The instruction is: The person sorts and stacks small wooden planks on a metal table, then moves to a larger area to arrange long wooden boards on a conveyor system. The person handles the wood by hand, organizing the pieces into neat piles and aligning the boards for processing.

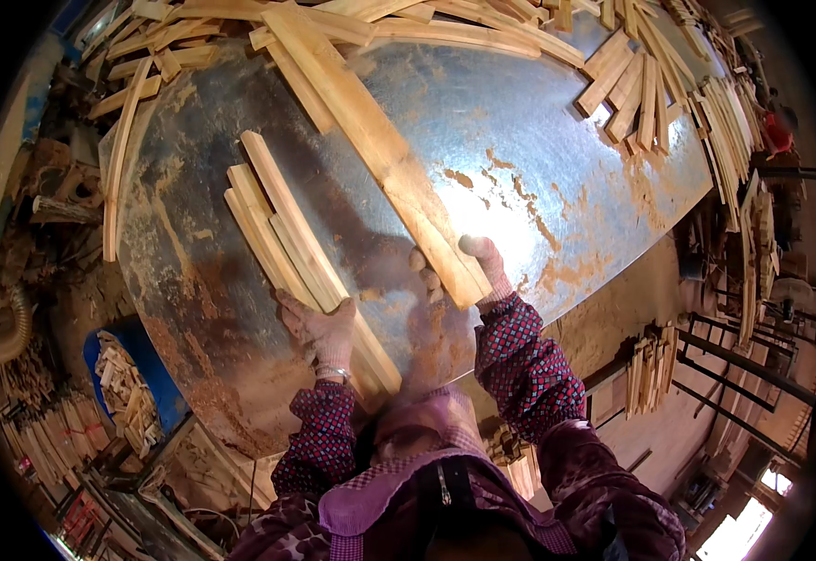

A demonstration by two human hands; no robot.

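Observation:
My right hand [487, 268] is closed round the near end of a long, wide wooden plank [384, 164]. The plank slants away to the upper left, its far end over the wood pile. On the left, my left hand [322, 329] lies across a small bundle of narrow wooden strips [300, 251], fingers bent over their edges. The strips run side by side, with uneven far ends, and their near ends reach close to my body. Both hands wear light, dusty gloves. Under all this is a shiny metal tabletop [483, 122] with brown stains.
Loose boards [454, 35] lie heaped along the far edge. Short planks [628, 93] fan out at the far right. A blue barrel of wood scraps [127, 393] stands at the lower left, below table height. Stacked strips [651, 369] rest beyond the right edge.

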